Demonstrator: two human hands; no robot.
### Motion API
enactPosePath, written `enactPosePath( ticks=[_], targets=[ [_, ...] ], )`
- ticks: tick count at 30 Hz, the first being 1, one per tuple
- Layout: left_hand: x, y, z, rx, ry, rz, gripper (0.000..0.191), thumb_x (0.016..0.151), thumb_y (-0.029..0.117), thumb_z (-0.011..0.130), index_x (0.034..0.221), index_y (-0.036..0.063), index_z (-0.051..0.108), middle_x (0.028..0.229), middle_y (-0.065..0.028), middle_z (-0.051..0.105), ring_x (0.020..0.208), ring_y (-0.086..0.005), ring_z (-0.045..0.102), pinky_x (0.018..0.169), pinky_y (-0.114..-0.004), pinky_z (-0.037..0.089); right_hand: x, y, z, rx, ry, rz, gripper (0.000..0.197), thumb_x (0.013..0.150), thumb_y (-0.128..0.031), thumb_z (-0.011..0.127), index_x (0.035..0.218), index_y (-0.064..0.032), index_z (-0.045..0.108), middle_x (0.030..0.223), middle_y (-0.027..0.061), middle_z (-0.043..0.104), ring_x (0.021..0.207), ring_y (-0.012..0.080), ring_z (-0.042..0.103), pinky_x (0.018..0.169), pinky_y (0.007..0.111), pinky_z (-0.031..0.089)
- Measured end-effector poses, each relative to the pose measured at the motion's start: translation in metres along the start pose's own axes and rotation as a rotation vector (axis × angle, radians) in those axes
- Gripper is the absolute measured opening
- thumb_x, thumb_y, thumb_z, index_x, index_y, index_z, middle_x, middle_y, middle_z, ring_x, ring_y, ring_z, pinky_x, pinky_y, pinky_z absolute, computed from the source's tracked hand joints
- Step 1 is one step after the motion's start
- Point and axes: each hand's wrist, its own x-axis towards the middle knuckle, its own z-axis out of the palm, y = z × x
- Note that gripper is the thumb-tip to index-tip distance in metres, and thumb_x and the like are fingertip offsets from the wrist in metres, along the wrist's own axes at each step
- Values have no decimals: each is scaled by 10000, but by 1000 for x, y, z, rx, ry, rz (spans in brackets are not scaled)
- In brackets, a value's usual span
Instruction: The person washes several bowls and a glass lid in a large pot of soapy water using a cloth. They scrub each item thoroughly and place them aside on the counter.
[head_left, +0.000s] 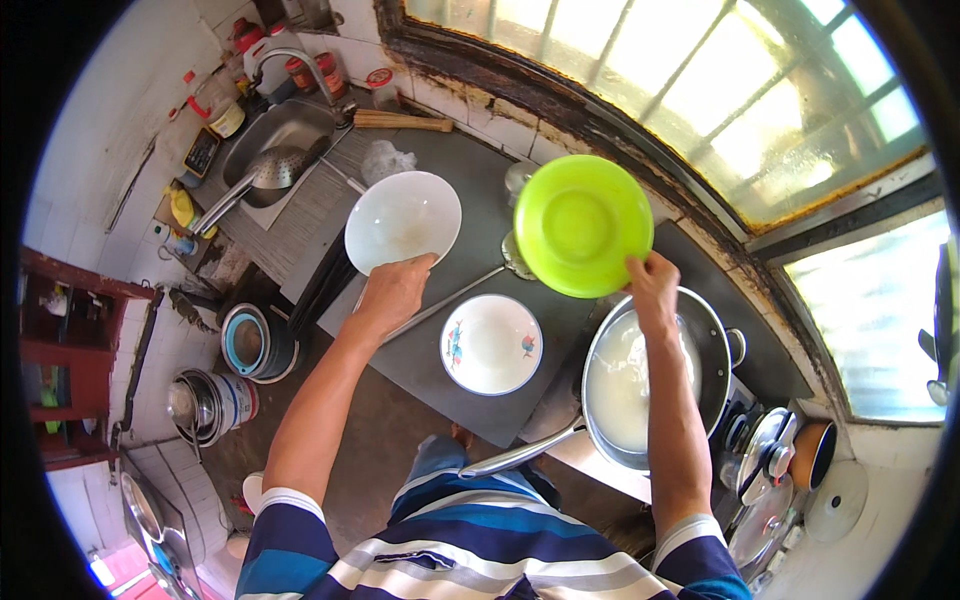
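Note:
My left hand (396, 294) grips the near rim of a white bowl (403, 217), tilted so that its inside shows. A bright green plastic bowl (583, 225) is held at its lower right rim by my right hand (654, 283). Between my forearms, a white bowl with printed coloured figures (490, 345) stands on the dark counter. My right forearm passes above a long-handled wok (619, 390) holding a milky white liquid. Behind the bowls lies a long-handled skimmer (517, 259), its head partly hidden by the green bowl.
A steel sink (259, 142) with a colander (281, 166) is at the upper left. Wooden sticks (405, 121) and a plastic bag (386, 161) lie near it. Buckets (244, 341) stand at the left. Pot lids (765, 457) and an orange pot (812, 454) are at the right, below the window.

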Motion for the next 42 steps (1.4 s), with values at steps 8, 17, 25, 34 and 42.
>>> enactPosePath(
  ticks=[8,17,25,34,42],
  targets=[
    [17,-10,52,91,-105,34,268,864,8,518,1096,27,650,927,-212,697,873,-401,678,735,-499,519,-80,22,-103,269,140,223,311,952,-165,587,1071,112,666,924,146,715,753,197,704,709,323,604],
    [25,-25,66,147,-66,116,306,882,4,478,1140,30,641,974,-207,702,916,-401,679,781,-497,527,-141,63,-149,421,267,368,269,935,-166,610,1065,58,681,873,83,713,692,116,687,616,228,580],
    [66,112,23,-634,-128,-41,656,917,261,695,1430,-60,443,1388,-314,523,1301,-382,535,1096,-428,420,-160,88,-125,570,222,460,197,933,-188,641,1000,-8,685,894,53,694,725,83,638,633,222,528],
    [19,265,146,-1216,-207,-72,654,856,95,523,1476,9,335,1301,-157,525,1217,-276,521,1067,-359,407,-175,85,-92,874,14,646,241,974,-183,632,1033,50,623,837,66,662,688,122,630,641,263,582],
    [11,283,170,-591,-18,52,709,810,37,433,1507,13,307,1430,-270,467,1332,-408,467,1104,-409,391,-186,129,-146,-804,75,39,673,818,-281,730,1417,-93,487,1420,245,477,1300,434,473,1033,518,457]
  ],
)
